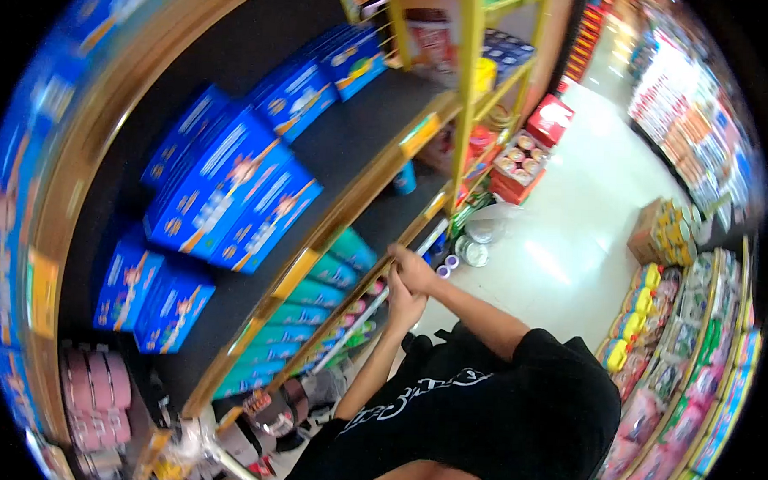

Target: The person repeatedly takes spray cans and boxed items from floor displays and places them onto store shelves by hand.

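My left hand (405, 305) and my right hand (413, 271) are pressed together in front of the shelf edge, with their fingers closed. Whether anything is held between them is hidden. Close by, on the lower shelf, stands a row of teal packs (305, 312). Blue printed boxes (225, 184) sit in stacks on the dark shelf (367, 112) above, to the left of my hands. Both hands look apart from the boxes.
Pink goods (98, 391) are at the lower left. A yellow rack (467, 90) stands beyond the shelf. On the aisle floor (544, 246) are a box of cups (520, 157) and a carton with yellow cans (662, 234). Packed shelves (680, 369) line the right.
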`<action>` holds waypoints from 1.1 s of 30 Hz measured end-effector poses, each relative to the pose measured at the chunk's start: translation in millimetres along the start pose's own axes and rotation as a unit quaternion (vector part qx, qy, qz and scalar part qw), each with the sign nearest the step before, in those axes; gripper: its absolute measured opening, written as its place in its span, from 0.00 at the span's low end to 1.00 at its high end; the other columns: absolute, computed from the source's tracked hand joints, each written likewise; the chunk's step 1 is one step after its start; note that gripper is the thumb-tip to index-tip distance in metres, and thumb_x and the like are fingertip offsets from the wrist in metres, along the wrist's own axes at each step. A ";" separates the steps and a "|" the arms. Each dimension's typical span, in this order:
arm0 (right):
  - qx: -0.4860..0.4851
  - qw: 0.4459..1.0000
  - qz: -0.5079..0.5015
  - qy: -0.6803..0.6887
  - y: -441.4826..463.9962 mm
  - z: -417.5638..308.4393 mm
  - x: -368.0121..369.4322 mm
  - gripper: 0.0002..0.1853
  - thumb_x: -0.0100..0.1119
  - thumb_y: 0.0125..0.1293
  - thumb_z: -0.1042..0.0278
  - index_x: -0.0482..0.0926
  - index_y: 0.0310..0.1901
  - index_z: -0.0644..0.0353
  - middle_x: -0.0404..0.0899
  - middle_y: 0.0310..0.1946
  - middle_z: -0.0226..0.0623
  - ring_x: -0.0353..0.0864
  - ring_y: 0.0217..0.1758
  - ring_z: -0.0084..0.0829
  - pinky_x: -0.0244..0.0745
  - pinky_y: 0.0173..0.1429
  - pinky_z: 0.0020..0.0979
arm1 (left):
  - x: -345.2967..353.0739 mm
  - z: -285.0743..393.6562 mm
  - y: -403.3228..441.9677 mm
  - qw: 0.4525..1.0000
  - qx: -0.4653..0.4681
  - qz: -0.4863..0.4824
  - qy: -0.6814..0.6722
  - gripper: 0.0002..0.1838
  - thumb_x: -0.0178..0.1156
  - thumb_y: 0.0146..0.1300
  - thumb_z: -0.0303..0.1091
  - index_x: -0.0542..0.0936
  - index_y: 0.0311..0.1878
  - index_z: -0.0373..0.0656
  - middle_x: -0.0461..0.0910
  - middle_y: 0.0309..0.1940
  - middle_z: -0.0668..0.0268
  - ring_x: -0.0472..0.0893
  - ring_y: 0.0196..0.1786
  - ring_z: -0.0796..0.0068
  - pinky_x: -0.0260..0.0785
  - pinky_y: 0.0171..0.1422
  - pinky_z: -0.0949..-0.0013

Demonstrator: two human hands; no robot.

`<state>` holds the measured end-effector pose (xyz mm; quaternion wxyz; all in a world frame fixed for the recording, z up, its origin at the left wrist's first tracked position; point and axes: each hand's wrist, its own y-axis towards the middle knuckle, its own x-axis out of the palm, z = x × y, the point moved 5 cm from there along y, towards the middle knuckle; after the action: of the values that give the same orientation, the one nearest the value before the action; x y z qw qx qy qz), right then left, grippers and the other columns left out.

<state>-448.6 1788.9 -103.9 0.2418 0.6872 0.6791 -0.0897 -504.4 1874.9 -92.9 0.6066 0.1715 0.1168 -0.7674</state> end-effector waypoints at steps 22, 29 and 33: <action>0.332 0.914 0.231 0.013 -180.6 239.0 -516.2 0.29 0.59 0.56 0.75 0.70 0.63 0.65 0.83 0.51 0.50 0.87 0.44 0.44 0.81 0.51 0.39 | 458.6 205.0 111.4 0.857 0.018 -0.512 0.056 0.46 0.72 0.60 0.49 0.62 0.73 0.33 0.68 0.69 0.46 0.79 0.62 0.54 0.74 0.63 0.58; 0.385 0.893 0.231 -0.030 -159.2 340.6 -655.9 0.38 0.65 0.57 0.64 0.64 0.68 0.67 0.78 0.58 0.57 0.81 0.57 0.49 0.77 0.61 0.41 | 600.7 161.3 241.1 0.849 -0.032 -0.522 0.071 0.43 0.70 0.62 0.51 0.65 0.70 0.30 0.71 0.67 0.46 0.82 0.60 0.57 0.75 0.61 0.61; 0.455 0.867 0.183 -0.086 -149.3 386.9 -740.3 0.44 0.67 0.57 0.58 0.59 0.72 0.69 0.73 0.63 0.62 0.74 0.67 0.52 0.69 0.69 0.42 | 716.5 221.9 307.4 0.821 0.016 -0.569 0.047 0.41 0.68 0.64 0.50 0.66 0.70 0.32 0.74 0.65 0.48 0.82 0.59 0.58 0.75 0.61 0.60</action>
<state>-560.7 948.5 -136.3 -0.0283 0.8226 0.4015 -0.4017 -379.9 1077.8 -171.4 0.0527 0.1204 0.2099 -0.9688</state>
